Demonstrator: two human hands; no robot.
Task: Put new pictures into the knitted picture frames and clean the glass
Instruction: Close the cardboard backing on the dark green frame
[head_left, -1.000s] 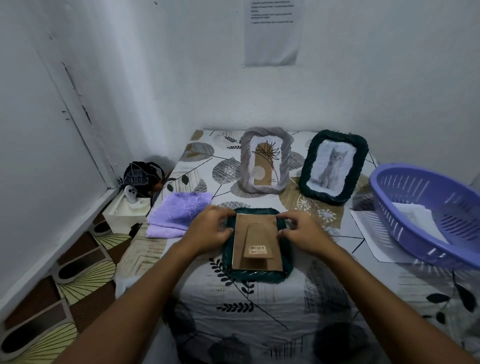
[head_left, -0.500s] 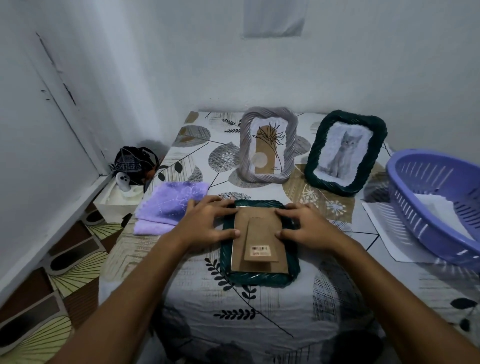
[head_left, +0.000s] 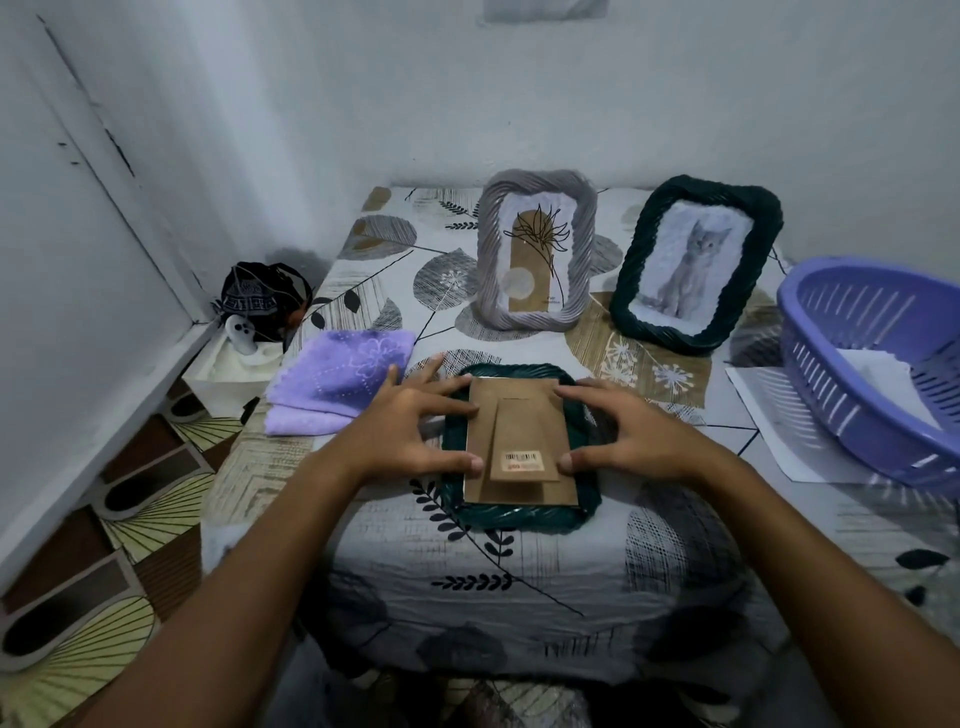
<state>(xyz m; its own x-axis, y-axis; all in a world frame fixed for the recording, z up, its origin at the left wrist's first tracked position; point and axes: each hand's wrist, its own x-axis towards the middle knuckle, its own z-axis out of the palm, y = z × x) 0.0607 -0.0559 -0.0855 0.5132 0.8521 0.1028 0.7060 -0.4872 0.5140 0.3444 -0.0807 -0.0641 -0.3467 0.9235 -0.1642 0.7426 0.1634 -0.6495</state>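
Face-down green frame (head_left: 524, 512) on desk (head_left: 519, 587); left hand (head_left: 410, 426) and right hand (head_left: 621, 434) splayed, pressing cardboard backing (head_left: 519, 415). Risk: uneven pressure cracking glass beneath.

We saw pale, scuffed walls (head_left: 675, 88) meeting in a dim corner, a sheet of paper (head_left: 545, 8) stuck high up. A leaf-patterned cloth (head_left: 467, 561) covered the bench. Brown and cream patterned floor tiles (head_left: 104, 545) lay at left.
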